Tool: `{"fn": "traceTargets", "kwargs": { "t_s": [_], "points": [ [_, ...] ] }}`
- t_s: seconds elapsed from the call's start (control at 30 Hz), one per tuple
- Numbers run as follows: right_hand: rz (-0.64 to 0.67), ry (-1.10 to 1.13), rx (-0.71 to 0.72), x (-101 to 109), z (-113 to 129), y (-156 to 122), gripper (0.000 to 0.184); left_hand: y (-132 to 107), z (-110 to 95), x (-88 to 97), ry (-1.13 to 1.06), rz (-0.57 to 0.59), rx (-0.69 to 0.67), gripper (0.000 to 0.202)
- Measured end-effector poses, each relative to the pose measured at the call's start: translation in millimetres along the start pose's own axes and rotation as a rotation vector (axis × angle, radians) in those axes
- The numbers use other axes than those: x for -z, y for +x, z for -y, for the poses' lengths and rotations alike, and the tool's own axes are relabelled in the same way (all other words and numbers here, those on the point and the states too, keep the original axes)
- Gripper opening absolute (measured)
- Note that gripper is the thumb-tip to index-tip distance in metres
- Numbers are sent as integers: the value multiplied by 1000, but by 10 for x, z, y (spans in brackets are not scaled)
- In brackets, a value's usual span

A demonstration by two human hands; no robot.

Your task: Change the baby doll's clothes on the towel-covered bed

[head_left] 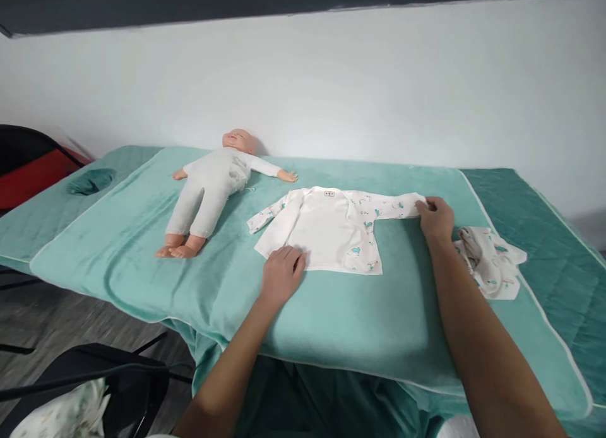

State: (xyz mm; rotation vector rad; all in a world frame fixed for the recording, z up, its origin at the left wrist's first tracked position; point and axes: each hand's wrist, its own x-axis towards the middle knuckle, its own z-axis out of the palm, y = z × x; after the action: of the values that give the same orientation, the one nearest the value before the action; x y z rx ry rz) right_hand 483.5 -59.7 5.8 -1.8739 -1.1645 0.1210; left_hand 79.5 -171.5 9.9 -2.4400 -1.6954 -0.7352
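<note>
A small white baby shirt (331, 226) with teal prints lies spread flat on a teal blanket (142, 255). My left hand (283, 272) rests on the shirt's lower left hem, fingers curled and pressed on the fabric. My right hand (436, 218) is closed on the end of the shirt's right sleeve. A baby doll (208, 189) in a pale grey suit lies on its back to the left of the shirt, arms out.
A crumpled printed garment (492, 261) lies right of my right forearm. The padded table (544, 236) stands against a white wall. A dark chair (95, 375) with patterned cloth is at the lower left; a red and black seat (28, 166) at far left.
</note>
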Motion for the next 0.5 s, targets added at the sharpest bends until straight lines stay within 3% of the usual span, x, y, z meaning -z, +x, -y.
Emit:
{"fn": "traceTargets", "kwargs": {
  "t_s": [0.23,0.37,0.5],
  "points": [
    [-95,-17,19,-1,-18,13,35,3,-9,14,-11,4,9,32],
    [-88,-87,337,23,181,-203,45,5,-2,8,-20,-2,8,31],
    [191,-60,627,-92,500,-550,47,5,0,-6,-32,7,19,31]
  ]
}}
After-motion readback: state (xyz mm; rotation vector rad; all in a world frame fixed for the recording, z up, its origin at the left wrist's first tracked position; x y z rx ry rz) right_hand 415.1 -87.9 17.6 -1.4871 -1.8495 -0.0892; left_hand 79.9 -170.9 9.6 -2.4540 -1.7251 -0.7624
